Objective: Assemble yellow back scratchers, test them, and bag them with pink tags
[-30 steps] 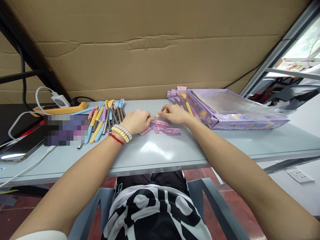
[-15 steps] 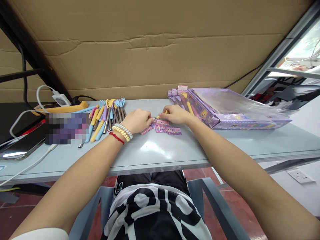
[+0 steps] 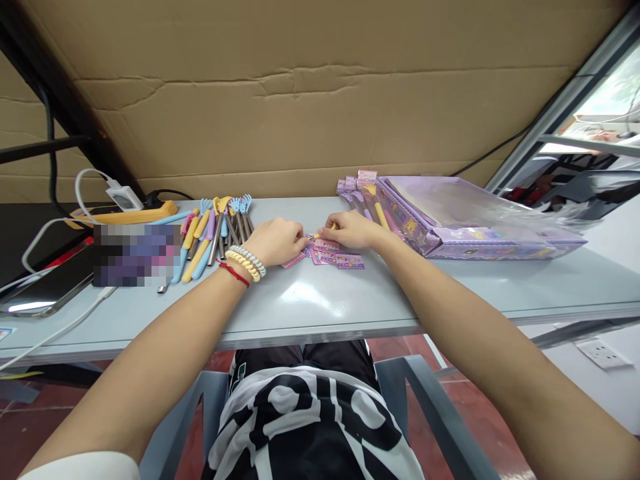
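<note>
Just above the table, my left hand [image 3: 279,241] and my right hand [image 3: 353,230] are close together, fingers closed in a pinch. Between them runs a thin yellow back scratcher [image 3: 316,236], mostly hidden by the fingers. My left fingertips close on one end of it, my right fingers on the other. Small pink and purple printed cards [image 3: 327,255] lie spread just below the hands. Left of my left hand is a heap of back scratchers [image 3: 200,243] with yellow, blue and purple handles, metal rods and claw heads.
Right of the hands stands a purple box [image 3: 500,250] with a clear plastic cover. Carded back scratchers [image 3: 373,203] lean against its left side. On the left are a phone [image 3: 47,290], white cables and a yellow power strip [image 3: 125,215]. Cardboard [image 3: 320,133] walls the back.
Almost nothing differs. Both hands keep their pinch on the yellow back scratcher; the whole view has shifted very slightly.
</note>
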`<state>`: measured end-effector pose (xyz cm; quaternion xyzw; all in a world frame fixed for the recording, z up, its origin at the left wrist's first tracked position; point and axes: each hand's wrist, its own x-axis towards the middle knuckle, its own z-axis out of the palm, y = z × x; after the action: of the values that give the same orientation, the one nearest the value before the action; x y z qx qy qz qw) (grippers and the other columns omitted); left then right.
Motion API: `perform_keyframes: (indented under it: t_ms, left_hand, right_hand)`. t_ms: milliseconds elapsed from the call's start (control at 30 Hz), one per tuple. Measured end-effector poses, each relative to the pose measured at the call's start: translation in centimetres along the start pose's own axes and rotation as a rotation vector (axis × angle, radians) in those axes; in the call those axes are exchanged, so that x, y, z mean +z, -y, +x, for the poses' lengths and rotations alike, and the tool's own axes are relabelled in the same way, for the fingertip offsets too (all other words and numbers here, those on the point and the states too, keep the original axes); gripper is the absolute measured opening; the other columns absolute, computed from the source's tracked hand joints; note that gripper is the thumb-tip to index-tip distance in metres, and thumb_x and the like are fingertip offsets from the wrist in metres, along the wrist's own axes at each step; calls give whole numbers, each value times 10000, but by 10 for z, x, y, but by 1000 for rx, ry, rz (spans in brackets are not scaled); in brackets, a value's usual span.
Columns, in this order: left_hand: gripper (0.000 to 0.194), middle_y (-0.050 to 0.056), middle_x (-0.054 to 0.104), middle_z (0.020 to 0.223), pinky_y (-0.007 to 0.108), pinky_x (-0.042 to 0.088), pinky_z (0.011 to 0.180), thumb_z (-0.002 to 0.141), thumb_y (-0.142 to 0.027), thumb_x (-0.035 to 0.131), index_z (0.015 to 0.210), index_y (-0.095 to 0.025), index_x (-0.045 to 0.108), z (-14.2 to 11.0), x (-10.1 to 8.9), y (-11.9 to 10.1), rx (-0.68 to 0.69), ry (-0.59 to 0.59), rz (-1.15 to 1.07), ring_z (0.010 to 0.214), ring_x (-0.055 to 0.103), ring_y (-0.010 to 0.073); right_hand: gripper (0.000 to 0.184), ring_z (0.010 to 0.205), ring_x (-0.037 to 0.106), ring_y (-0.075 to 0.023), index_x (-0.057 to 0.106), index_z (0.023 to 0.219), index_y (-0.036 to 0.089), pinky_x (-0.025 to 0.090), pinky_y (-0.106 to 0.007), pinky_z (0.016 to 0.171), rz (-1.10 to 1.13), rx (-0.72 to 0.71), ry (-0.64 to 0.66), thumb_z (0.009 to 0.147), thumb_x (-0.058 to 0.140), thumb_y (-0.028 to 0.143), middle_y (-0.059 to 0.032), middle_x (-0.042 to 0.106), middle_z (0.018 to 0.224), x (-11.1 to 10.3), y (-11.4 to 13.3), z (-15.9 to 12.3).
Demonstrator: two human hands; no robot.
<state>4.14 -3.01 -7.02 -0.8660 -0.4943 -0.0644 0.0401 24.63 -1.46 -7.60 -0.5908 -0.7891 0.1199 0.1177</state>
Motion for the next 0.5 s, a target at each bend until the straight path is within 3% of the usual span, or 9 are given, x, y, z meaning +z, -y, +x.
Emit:
perform_keyframes:
  t_ms: [500]
  left_hand:
    - [371, 94, 714, 887, 363, 478, 696, 898, -444, 427, 936, -201, 704, 0, 0, 1, 28, -4, 14, 889, 655, 302]
  right_hand:
    - [319, 759, 557, -149, 600, 835, 181, 356, -246, 639, -19, -22, 18, 901, 526, 484, -29, 656, 833, 1, -1, 1]
